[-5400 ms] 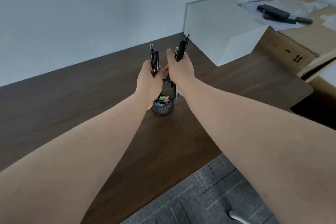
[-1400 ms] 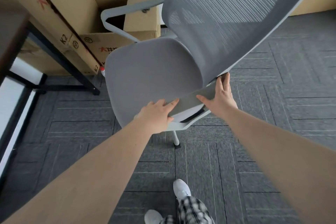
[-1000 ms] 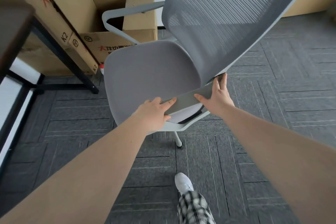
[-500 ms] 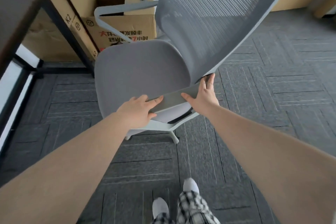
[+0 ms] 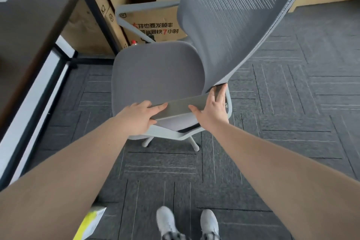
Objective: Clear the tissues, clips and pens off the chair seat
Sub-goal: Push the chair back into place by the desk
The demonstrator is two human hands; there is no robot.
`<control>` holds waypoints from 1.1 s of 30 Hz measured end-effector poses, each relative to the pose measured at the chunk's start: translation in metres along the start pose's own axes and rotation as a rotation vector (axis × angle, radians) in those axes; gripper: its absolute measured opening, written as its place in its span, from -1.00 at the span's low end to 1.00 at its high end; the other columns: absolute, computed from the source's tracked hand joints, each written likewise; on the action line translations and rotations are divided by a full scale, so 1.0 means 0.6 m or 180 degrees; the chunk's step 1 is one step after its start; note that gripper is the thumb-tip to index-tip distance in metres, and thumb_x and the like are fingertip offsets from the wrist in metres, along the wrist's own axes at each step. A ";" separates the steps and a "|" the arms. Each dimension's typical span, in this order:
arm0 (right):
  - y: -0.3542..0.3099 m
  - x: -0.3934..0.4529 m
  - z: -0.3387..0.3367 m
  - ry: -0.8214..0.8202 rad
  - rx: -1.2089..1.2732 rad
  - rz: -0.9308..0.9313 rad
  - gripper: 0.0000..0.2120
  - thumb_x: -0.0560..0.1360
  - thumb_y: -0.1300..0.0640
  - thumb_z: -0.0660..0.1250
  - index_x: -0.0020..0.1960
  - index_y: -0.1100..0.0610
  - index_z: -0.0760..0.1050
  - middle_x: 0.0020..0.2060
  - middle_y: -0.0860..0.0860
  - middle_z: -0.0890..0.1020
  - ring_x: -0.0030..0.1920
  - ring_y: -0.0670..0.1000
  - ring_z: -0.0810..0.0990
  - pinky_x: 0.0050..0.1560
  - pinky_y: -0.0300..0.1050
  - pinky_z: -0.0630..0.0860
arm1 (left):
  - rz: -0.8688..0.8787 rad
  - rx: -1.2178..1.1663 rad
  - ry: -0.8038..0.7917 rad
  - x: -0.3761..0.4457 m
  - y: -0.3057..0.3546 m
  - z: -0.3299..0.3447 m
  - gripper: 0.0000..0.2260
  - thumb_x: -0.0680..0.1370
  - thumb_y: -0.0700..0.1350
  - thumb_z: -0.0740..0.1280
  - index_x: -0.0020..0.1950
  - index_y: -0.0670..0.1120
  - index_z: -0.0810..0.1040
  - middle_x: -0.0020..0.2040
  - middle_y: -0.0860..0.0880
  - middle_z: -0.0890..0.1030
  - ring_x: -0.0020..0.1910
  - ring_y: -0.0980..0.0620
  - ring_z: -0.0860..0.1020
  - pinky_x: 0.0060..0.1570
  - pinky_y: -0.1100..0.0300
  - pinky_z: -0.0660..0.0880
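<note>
Seat [image 5: 155, 76] now bare: no tissues, clips or pens left; pens last seen over worktop cup. Left grip [image 5: 139, 118] and right grip [image 5: 211, 110] both closed on armrest [image 5: 178, 106], shifting chair deskward. Clearing apparently finished.

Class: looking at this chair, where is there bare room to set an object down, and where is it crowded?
The seat is bare from its front edge to the mesh backrest. Carpet right of the chair is open. Crowded: the near armrest, held by the left hand and right hand, and the boxes behind.
</note>
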State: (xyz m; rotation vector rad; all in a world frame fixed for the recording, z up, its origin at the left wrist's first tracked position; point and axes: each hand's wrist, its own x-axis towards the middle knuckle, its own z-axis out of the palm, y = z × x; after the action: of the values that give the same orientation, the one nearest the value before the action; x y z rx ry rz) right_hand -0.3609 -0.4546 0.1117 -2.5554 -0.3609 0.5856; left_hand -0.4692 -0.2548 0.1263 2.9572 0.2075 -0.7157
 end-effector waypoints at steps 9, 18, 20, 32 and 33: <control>-0.042 -0.087 0.054 -0.0134 -0.0079 -0.0019 -0.10 0.51 -0.23 0.21 0.55 0.16 -0.24 0.48 0.10 -0.45 0.55 0.12 -0.22 0.47 0.07 0.16 | 0.0039 -0.0032 0.0064 -0.106 -0.040 0.048 -0.48 0.62 0.06 0.09 0.50 0.26 -0.10 0.26 -0.03 0.36 0.13 -0.07 0.40 0.14 0.05 0.43; -0.140 -0.186 0.154 -0.0008 -0.0048 0.0176 -0.09 0.51 -0.22 0.23 0.54 0.18 -0.24 0.48 0.13 -0.43 0.55 0.14 -0.23 0.47 0.07 0.17 | 0.0199 0.0200 -0.0014 -0.207 -0.150 0.090 -0.49 0.63 0.06 0.06 0.50 0.27 -0.12 0.31 -0.05 0.33 0.17 -0.09 0.39 0.17 0.05 0.40; -0.163 -0.201 0.177 0.0024 -0.0035 0.0216 -0.09 0.51 -0.22 0.23 0.54 0.18 -0.24 0.49 0.13 -0.43 0.55 0.13 -0.24 0.46 0.07 0.20 | 0.0196 0.0213 0.0034 -0.225 -0.177 0.101 -0.49 0.63 0.05 0.06 0.50 0.27 -0.12 0.32 -0.05 0.32 0.18 -0.09 0.38 0.18 0.04 0.40; -0.276 -0.251 0.283 -0.0123 -0.0159 -0.0011 -0.10 0.52 -0.23 0.19 0.54 0.15 -0.30 0.46 0.11 -0.48 0.55 0.13 -0.25 0.46 0.11 0.24 | 0.0076 0.0463 0.0091 -0.299 -0.331 0.132 -0.49 0.64 0.04 0.04 0.50 0.27 -0.15 0.44 -0.05 0.24 0.34 -0.11 0.32 0.31 0.04 0.35; -0.282 -0.252 0.289 -0.0154 -0.0193 -0.0067 -0.11 0.53 -0.22 0.18 0.54 0.14 -0.29 0.46 0.11 -0.49 0.55 0.12 -0.25 0.46 0.12 0.24 | 0.0033 0.0508 0.0122 -0.304 -0.342 0.135 -0.49 0.64 0.04 0.04 0.50 0.27 -0.16 0.45 -0.05 0.24 0.35 -0.11 0.32 0.32 0.02 0.36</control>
State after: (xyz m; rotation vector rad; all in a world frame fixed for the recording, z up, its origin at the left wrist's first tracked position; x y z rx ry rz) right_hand -0.5980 -0.2955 0.1134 -2.5954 -0.4281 0.6388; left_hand -0.6975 -0.0821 0.1266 3.1226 0.1440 -0.7063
